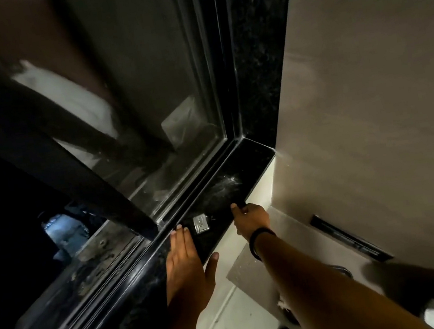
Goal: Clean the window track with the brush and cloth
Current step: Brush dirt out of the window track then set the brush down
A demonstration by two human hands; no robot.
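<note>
A brush with a silvery metal band (200, 224) lies on the black stone sill (248, 160); its dark handle and bristles barely show against the stone. My right hand (249, 215) curls over the sill's front edge, thumb on top, around what looks like the handle's end. My left hand (186, 263) rests flat on the sill, palm down and fingers together, fingertips just left of the metal band. The window track (129, 263) runs diagonally behind the sill, dusty at the lower left. No cloth is in sight.
A sliding glass pane (144, 91) in a dark frame (49, 149) stands over the track, and a whitish smear (231, 182) marks the sill. A beige tiled wall (370, 114) with a dark slot (349, 240) stands on the right, pale floor tiles (233, 326) below.
</note>
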